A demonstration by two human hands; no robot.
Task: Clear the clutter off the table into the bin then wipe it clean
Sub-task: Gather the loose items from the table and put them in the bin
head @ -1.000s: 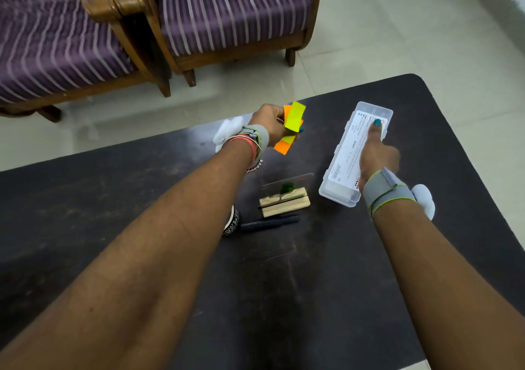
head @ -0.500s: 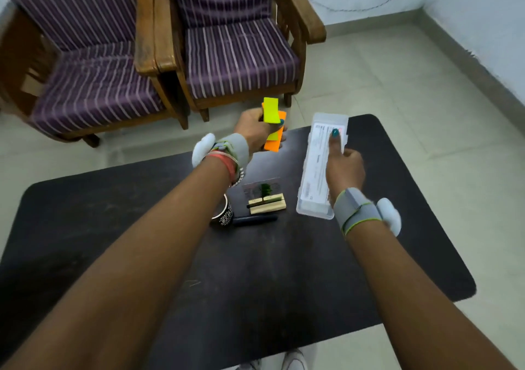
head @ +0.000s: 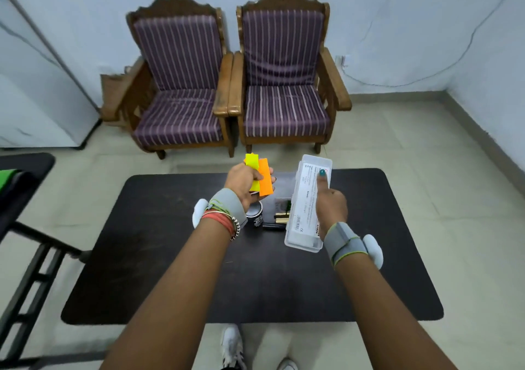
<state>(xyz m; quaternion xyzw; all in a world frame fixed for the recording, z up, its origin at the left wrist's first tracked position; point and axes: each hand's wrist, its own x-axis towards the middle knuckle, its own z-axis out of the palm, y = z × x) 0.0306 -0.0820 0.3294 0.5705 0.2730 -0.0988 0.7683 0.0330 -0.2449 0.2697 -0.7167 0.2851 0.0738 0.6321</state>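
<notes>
Clutter has just lifted off the counter: my left hand pinches paper notes, my right hand wraps its fingers round the plastic box; the cup remains at twelve o'clock, so the bin comes next.

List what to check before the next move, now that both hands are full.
1. Left hand grips the yellow and orange paper slips: ok.
2. Right hand holds the clear plastic box with white label, thumb on top: ok.
3. Bin in sight: not ok, none shows in this view.
4. Dark rounded-corner table cleared: not ok; a small black cylindrical container, a black pen and a wooden card stand lie on it.
5. Wiping cloth ready: cannot tell.
</notes>
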